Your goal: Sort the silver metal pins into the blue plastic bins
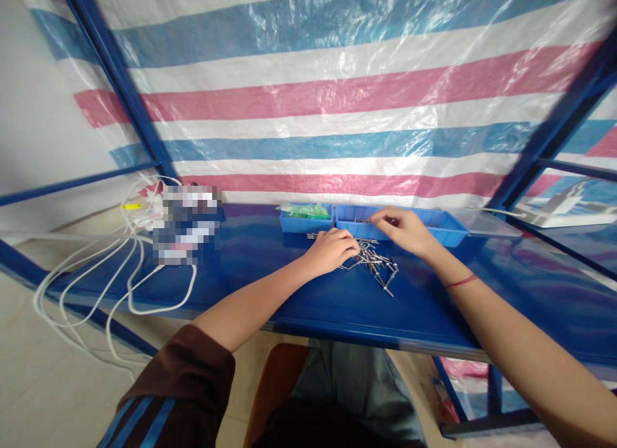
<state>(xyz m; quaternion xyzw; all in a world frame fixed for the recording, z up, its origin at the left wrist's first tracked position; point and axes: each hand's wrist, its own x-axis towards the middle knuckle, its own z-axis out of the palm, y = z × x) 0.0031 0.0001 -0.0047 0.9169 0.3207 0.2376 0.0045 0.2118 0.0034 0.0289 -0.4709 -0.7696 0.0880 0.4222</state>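
At bench rear: small tray (304, 224) holds green bags; hands (332, 250) curled over pins (378, 263).

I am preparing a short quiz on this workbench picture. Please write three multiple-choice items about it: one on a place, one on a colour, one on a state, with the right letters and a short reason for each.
1. Where does the pile of small metal pins lie?
A. on the blue tabletop, in front of the trays
B. on the floor
C. inside the clear lid

2. What colour is the band on the right wrist?
A. green
B. red
C. white

3. How is the left hand posed?
A. flat, palm up
B. raised off the table
C. curled, resting at the pile's edge

Answers:
1 A: the pins lie loose on the table, near the blue trays.
2 B: a thin red band circles the wrist.
3 C: the fingers are bent, beside the pins; the right hand reaches over a tray.
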